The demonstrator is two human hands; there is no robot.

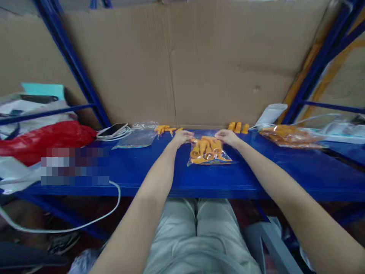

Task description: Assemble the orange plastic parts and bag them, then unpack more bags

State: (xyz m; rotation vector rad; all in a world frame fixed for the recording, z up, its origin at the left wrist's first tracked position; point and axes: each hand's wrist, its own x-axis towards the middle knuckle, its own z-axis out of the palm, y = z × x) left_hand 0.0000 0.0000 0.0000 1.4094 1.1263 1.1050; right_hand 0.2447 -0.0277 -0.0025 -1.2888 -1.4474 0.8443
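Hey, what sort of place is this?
Probably a small workshop or packing station: a blue workbench, a clear bag of orange pieces, and cardboard sheeting behind.

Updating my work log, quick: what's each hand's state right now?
Left hand: closed, holding the far left corner of a clear plastic bag of orange tapered pieces.
Right hand: closed, holding that bag's far right corner.

Soft, even light — mild blur, stretched edges.
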